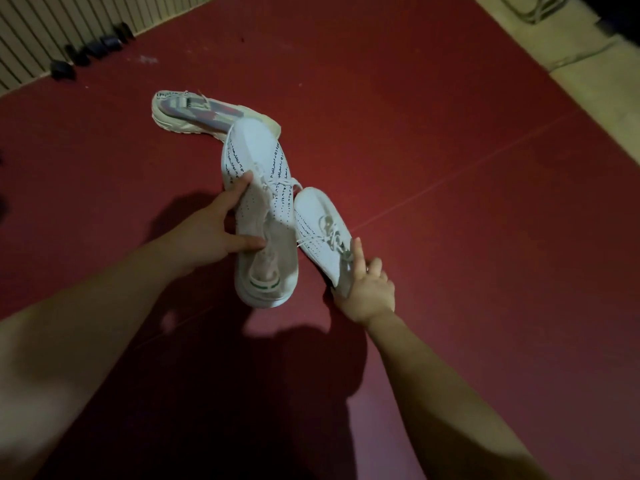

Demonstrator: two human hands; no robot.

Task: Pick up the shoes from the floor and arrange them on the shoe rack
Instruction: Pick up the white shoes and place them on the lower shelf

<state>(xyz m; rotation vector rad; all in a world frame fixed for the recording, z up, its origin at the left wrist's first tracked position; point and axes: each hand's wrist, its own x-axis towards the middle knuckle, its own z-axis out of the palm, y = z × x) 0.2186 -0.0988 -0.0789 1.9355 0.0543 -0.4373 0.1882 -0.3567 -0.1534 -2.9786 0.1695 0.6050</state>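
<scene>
A white sneaker (261, 188) with dark dotted stripes and a green heel band is lifted above the red floor, toe pointing away. My left hand (216, 230) grips it at the collar, thumb inside the opening and fingers on the side. Its matching white sneaker (318, 230) lies just to the right on the floor. My right hand (367, 292) grips that one at the heel, index finger stretched along its side. A third, pale sneaker (197, 112) with grey and reddish panels lies on its side farther away. No shoe rack is in view.
The red floor (450, 168) spreads widely to the right and front. Several dark objects (93, 51) line a slatted wall at the far left. A pale raised border (588, 81) runs along the far right. My shadow darkens the near floor.
</scene>
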